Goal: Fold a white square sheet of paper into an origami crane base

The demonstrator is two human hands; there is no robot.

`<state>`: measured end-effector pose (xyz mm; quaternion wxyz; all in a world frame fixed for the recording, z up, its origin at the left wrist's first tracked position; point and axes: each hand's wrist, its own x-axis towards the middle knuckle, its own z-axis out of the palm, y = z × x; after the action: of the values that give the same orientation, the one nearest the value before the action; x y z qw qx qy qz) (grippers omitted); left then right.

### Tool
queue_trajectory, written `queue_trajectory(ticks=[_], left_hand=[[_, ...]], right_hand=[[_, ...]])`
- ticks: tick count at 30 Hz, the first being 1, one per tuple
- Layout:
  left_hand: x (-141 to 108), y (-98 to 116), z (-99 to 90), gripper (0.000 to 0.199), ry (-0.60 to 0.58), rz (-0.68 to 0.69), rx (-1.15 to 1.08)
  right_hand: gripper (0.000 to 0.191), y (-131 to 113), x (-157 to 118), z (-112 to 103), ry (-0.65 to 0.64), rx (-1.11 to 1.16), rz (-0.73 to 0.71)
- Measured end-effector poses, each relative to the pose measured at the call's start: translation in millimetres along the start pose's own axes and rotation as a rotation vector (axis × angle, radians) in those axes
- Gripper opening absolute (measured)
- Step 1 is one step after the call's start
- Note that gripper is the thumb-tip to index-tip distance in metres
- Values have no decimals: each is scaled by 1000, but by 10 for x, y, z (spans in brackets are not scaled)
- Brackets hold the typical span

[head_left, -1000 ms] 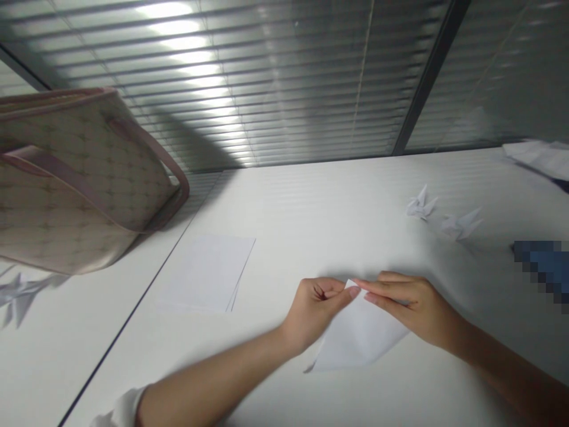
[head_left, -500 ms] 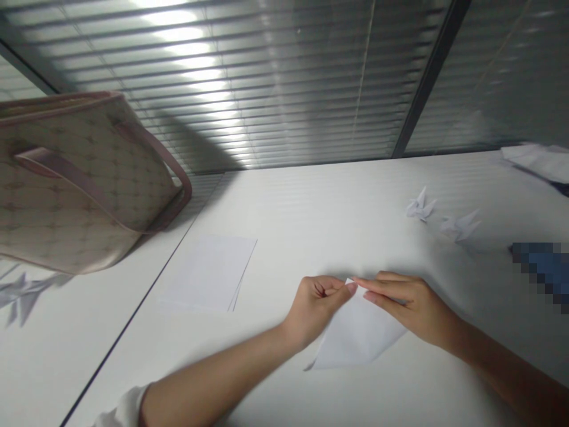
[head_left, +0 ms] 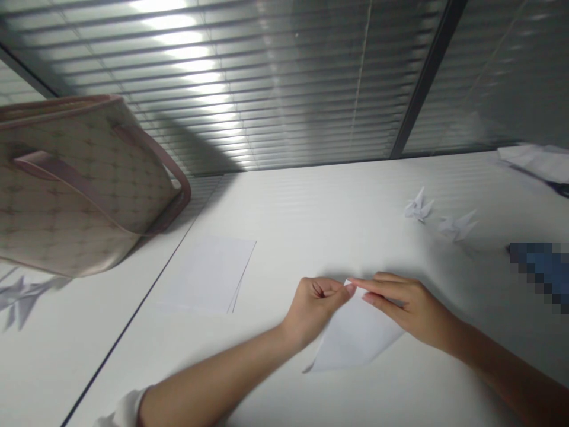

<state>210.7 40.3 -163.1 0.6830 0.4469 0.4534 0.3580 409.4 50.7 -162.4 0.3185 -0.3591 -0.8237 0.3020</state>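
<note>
A folded sheet of white paper lies on the table under both hands, its lower left corner lifted a little. My left hand pinches the paper's upper corner between thumb and curled fingers. From the other side, my right hand has its fingers stretched out, with the fingertips on the same upper corner, close to the left thumb. The thumb of the right hand lies along the paper's upper right edge. Part of that edge is hidden beneath the right hand.
A small stack of white paper lies to the left. Folded paper cranes sit at the back right, another at far left beside a pink-trimmed bag. A blurred-out blue item lies right. Blinds stand behind the table.
Almost nothing differs. Both hands keep their places at the paper's upper corner, and the whole view has shifted very slightly.
</note>
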Motion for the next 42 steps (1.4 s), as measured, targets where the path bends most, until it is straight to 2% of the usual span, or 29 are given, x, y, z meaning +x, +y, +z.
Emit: queue_trajectory(ticks=[7,14,16,19,21,27,34,38,42], left_hand=[[-12,14,15,40,21,1,15],[-16,-1,14,41,-17,7,52],[-29,27,23,41,-26,28,76],[-63,91,36,39,-7,79,139],[-89,140,37,38,19,111,191],[-101,276,-26,40,25,159,338],[21,279,-113,35,-135,15,377],[26,267,-88,32,-96,-18,388],[21,321,-142,29,-32,-27,368]], right_hand=[[31,26,-14,25,10,11,-1],[31,29,-25,42,12,100,33],[29,17,-14,39,-6,143,108],[26,-8,19,25,-75,236,342],[19,-20,46,8,-127,264,448],[35,-11,103,-89,-227,265,523],[28,-34,106,-131,-345,253,556],[29,-37,112,-117,-344,257,550],[24,46,97,-221,-284,295,562]])
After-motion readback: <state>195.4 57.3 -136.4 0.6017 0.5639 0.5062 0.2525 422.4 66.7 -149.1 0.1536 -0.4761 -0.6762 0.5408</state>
